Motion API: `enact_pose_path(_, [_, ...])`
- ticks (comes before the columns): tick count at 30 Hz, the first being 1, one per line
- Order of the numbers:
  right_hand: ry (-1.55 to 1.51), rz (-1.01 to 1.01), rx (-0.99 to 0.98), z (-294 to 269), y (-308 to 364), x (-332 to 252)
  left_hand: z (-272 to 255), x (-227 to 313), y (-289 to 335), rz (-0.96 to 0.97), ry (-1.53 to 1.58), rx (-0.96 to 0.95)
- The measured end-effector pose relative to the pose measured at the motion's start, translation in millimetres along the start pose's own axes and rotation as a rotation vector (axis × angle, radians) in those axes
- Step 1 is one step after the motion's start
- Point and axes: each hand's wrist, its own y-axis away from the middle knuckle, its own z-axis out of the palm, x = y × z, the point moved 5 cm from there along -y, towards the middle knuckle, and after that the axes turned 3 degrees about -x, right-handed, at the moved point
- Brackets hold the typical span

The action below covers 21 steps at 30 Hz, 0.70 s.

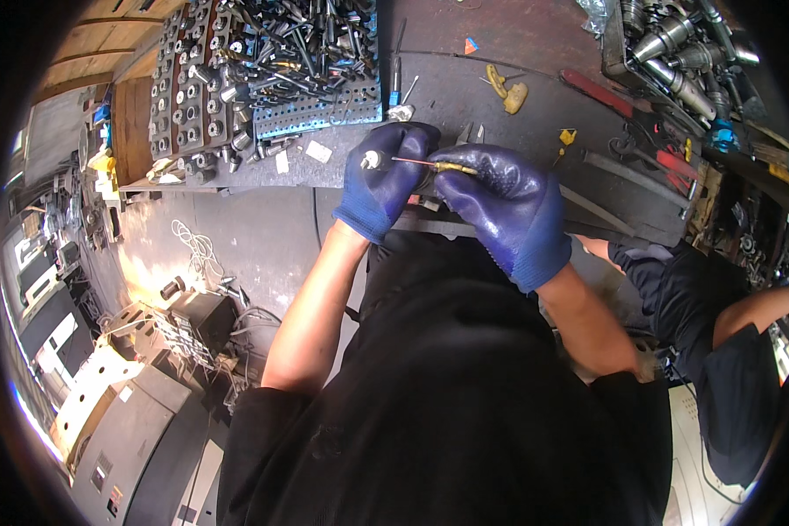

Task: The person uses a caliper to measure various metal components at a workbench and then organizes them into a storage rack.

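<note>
While the dark tabletop (517, 53) stretches across the top of the view, a perforated rack of metal bits (272, 61) fills its left part and a tray of steel tool holders (675, 48) sits at its right end. A second person in dark clothes (719, 324) stands at the right. Near the tabletop's front edge, the left hand (384, 180), in a blue glove, has its grip closed around a small cylindrical metal part (373, 159). The right hand (504, 206), gloved alike, pinches a thin yellow-handled tool (434, 165) whose fine tip reaches toward that part. Yellow-handled keys (507, 90) lie behind them.
</note>
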Motion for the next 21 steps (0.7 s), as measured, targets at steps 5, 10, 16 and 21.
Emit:
enact_pose_path(5, [0.107, -0.040, -0.029, 9.0, 6.2, 3.8, 1.8, 0.6, 2.4, -0.107, 0.043, 0.082])
enact_pose_path(10, [-0.066, 0.023, 0.020, 17.0, 7.3, 9.8, 1.3, -2.2, 2.7, -0.108, 0.016, 0.119])
enact_pose_path(16, [-0.044, 0.018, 0.051, 24.0, 2.0, 13.1, -0.9, -11.5, 1.2, -0.064, -0.042, 0.101])
enact_pose_path(21, [-0.040, 0.069, 0.049, 24.9, -0.2, 12.9, -1.0, -13.9, 1.4, -0.072, -0.031, 0.128])
